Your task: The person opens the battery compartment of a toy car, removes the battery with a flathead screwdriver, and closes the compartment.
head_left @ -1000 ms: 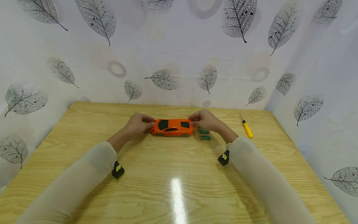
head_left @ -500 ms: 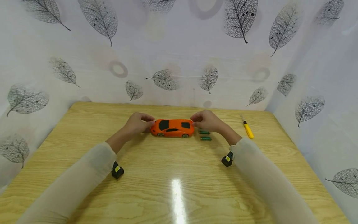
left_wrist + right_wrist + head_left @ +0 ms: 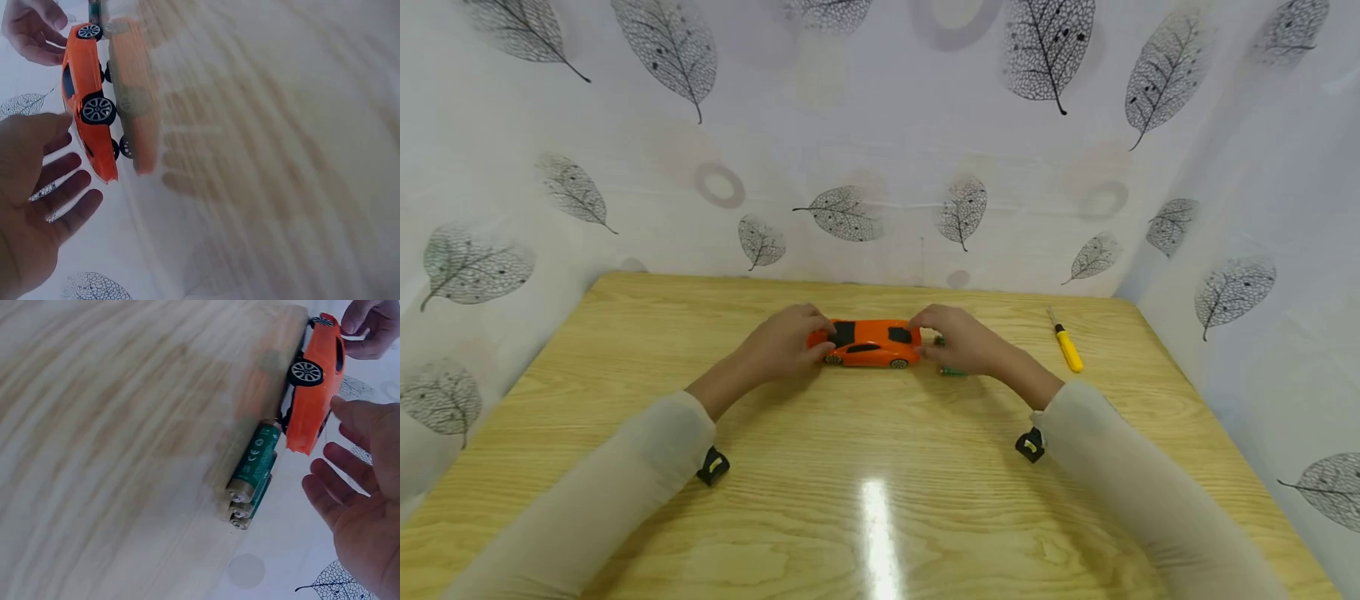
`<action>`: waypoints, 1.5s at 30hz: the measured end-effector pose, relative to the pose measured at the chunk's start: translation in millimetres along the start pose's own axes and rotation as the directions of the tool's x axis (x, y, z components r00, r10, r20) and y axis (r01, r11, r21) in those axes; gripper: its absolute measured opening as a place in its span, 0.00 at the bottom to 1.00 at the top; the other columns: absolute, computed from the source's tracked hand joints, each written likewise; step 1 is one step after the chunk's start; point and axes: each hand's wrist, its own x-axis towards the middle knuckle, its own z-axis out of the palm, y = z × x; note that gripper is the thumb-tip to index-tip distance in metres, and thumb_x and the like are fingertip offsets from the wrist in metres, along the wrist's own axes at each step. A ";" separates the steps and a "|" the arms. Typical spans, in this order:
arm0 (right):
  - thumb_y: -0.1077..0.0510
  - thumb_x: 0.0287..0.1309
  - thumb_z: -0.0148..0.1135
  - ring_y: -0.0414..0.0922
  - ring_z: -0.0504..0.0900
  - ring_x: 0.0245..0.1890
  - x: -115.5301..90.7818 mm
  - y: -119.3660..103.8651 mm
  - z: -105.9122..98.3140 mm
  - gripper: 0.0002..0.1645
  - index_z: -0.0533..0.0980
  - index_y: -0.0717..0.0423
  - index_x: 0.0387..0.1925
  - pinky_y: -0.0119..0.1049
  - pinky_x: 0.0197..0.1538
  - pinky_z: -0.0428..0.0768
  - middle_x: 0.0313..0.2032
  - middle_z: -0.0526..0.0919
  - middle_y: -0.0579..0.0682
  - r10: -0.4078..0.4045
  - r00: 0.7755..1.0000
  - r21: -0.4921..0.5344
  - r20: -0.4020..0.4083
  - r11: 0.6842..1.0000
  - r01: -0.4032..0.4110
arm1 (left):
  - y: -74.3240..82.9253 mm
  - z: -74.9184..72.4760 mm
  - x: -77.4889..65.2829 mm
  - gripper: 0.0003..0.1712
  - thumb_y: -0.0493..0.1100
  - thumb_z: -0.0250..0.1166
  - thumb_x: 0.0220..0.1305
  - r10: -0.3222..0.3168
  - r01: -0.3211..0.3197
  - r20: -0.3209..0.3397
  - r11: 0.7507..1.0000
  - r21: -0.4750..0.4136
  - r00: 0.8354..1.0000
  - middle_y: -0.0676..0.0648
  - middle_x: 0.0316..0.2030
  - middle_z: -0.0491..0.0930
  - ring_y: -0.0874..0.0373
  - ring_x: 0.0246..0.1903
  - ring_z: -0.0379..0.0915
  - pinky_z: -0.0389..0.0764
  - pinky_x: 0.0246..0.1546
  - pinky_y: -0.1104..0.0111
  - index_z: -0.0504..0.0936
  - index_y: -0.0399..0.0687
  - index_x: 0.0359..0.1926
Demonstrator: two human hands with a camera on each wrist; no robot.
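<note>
An orange toy car [image 3: 872, 331] stands on its wheels near the back of the table, side-on in the head view. My left hand [image 3: 781, 343] is at its front end, thumb at the near side and fingers over the hood. In the left wrist view that hand's fingers [image 3: 76, 206] look spread and fairly straight beyond the nose. My right hand [image 3: 967, 342] is at the rear end. The right wrist view shows its thumb right at the car's back edge and its loose, slightly bent fingers [image 3: 337, 478] beyond it.
Three green batteries [image 3: 255, 459] lie side by side behind the car's rear, partly hidden under the right hand in the head view. A screwdriver with a yellow handle [image 3: 1069, 350] lies to the right on the wooden table [image 3: 790, 500]. A leaf-patterned curtain [image 3: 880, 125] hangs behind.
The left hand has moved right, from the car's nose onto its hood. The right hand has shifted slightly over the batteries, its fingers spreading. The car has hardly moved.
</note>
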 end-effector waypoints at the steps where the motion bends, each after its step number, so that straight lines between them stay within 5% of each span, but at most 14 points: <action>1: 0.58 0.67 0.68 0.55 0.79 0.58 -0.9 -1.2 0.5 0.24 0.78 0.60 0.61 0.52 0.59 0.81 0.58 0.81 0.57 -0.014 1.000 -0.028 0.012 1.000 0.014 | -0.1 -0.4 0.0 0.15 0.46 0.70 0.69 0.027 -0.027 0.013 0.999 0.019 1.000 0.43 0.47 0.83 0.48 0.48 0.78 0.83 0.52 0.55 0.87 0.41 0.50; 7: 0.57 0.65 0.70 0.56 0.73 0.63 -5.4 -4.2 2.6 0.30 0.74 0.57 0.66 0.53 0.66 0.76 0.63 0.75 0.59 -0.107 0.992 -0.186 0.069 0.975 0.118 | -2.9 -3.2 -1.9 0.16 0.45 0.74 0.63 0.127 -0.132 0.083 0.989 0.067 0.988 0.43 0.47 0.81 0.48 0.47 0.77 0.83 0.50 0.56 0.86 0.43 0.50; 15: 0.66 0.66 0.63 0.54 0.73 0.64 -5.8 0.7 7.1 0.27 0.74 0.54 0.66 0.49 0.64 0.77 0.64 0.75 0.57 -0.162 0.983 -0.217 0.087 0.960 0.178 | -8.9 -3.5 -3.0 0.15 0.40 0.76 0.60 0.183 -0.189 0.100 0.981 0.049 0.978 0.42 0.48 0.82 0.47 0.49 0.77 0.83 0.52 0.56 0.86 0.44 0.47; 33: 0.61 0.63 0.72 0.51 0.79 0.50 -14.2 -21.8 18.7 0.19 0.82 0.53 0.55 0.40 0.51 0.84 0.50 0.83 0.53 -0.305 0.952 -0.305 0.039 0.903 0.302 | -27.9 -6.7 11.7 0.12 0.27 0.71 0.54 0.236 -0.230 0.036 0.965 -0.125 0.971 0.44 0.44 0.84 0.46 0.48 0.80 0.82 0.54 0.53 0.85 0.44 0.38; 41: 0.69 0.58 0.72 0.49 0.82 0.45 -14.8 -45.5 28.2 0.16 0.85 0.56 0.48 0.38 0.49 0.85 0.46 0.84 0.52 -0.440 0.898 -0.379 0.013 0.829 0.411 | -33.2 -6.7 24.7 0.12 0.25 0.70 0.56 0.230 -0.221 0.050 0.965 -0.143 0.972 0.44 0.44 0.84 0.47 0.46 0.81 0.83 0.51 0.55 0.85 0.44 0.37; 45: 0.68 0.58 0.73 0.50 0.82 0.45 -12.0 -49.0 28.7 0.16 0.84 0.57 0.48 0.38 0.50 0.85 0.46 0.85 0.52 -0.449 0.893 -0.403 0.022 0.814 0.419 | -35.9 -5.8 28.9 0.13 0.24 0.70 0.55 0.228 -0.220 0.039 0.963 -0.154 0.973 0.45 0.42 0.84 0.49 0.43 0.80 0.83 0.49 0.56 0.85 0.44 0.36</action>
